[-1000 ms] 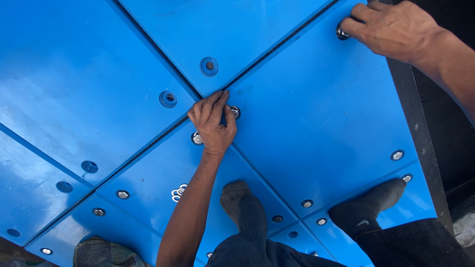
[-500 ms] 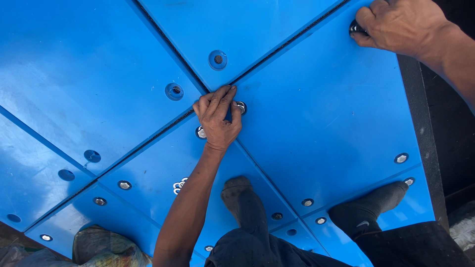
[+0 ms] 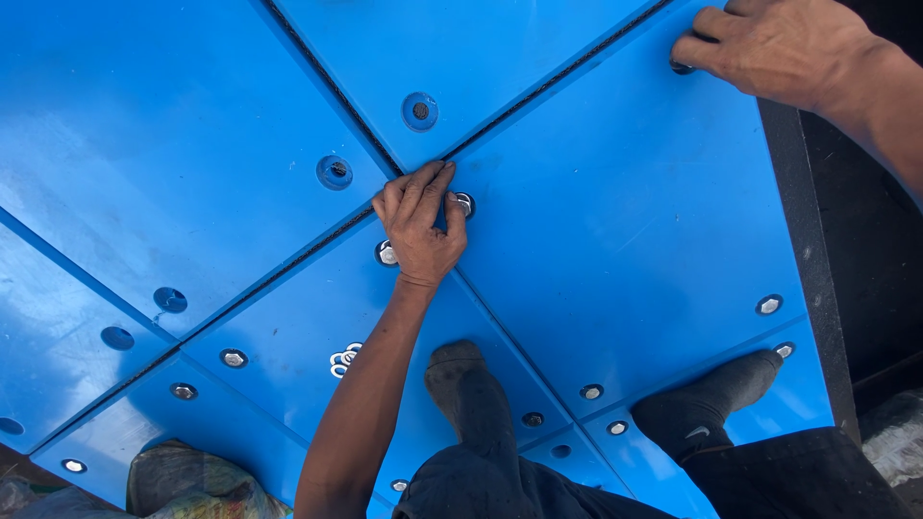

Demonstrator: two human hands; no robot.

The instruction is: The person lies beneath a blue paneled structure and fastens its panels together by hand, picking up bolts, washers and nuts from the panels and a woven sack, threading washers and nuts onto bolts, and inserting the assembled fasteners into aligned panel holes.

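— Where is the bolt the left hand point(image 3: 420, 226) is working at?

— The bolt point(image 3: 464, 203) sits in the blue panel point(image 3: 625, 240) just right of where four panels meet. The thumb rests against its left side and the fingers point(image 3: 423, 187) lie flat and close together on the panel beside it, pointing up toward the black seam point(image 3: 327, 82). A second bolt point(image 3: 386, 254) shows at the heel of the same hand, touching its left edge.

— Is the hand gripping anything?

— No; it lies spread on the surface, pressing rather than clasping. The forearm runs straight up from the bottom of the view, wrist level.

— And the right hand point(image 3: 779, 43)?

— It reaches to the top right, knuckles up, fingers curled down over a dark bolt head point(image 3: 681, 67) near the panel's edge. Whether it pinches that bolt cannot be told, since the fingers cover most of it.

— What else is near?

— Two dark shoes point(image 3: 471, 394) stand on the lower panels, and a small heap of washers point(image 3: 343, 358) lies left of the forearm.
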